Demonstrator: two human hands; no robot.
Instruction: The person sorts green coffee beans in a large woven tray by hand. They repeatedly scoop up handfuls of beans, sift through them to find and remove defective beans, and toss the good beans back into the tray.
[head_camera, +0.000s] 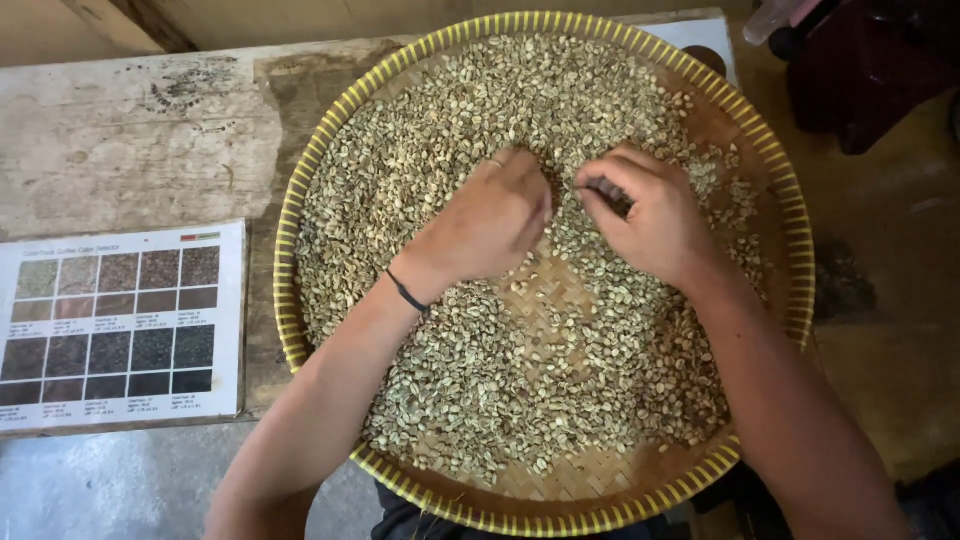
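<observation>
Both hands curl knuckles-up, fingers dug together into pale green, pebbly raw coffee beans (470, 130): left hand (490, 222) and right hand (648, 218) near centre, toward twelve o'clock, of the round woven bamboo tray (290, 215).

The tray (300, 200) is woven cane or bamboo: a matt tan basketwork floor, bare in patches, with a yellow-wrapped rim. The beans (450, 130) filling it look dry, pale green-grey and dull, with no gloss. Under it the bench (130, 140) is old wood, rough, whitish and stained, its finish worn away. The chart (120, 325) on the bench is smooth printed paper or card with a faint sheen. A thin black band (407, 293), elastic or cord, circles the left wrist.
</observation>
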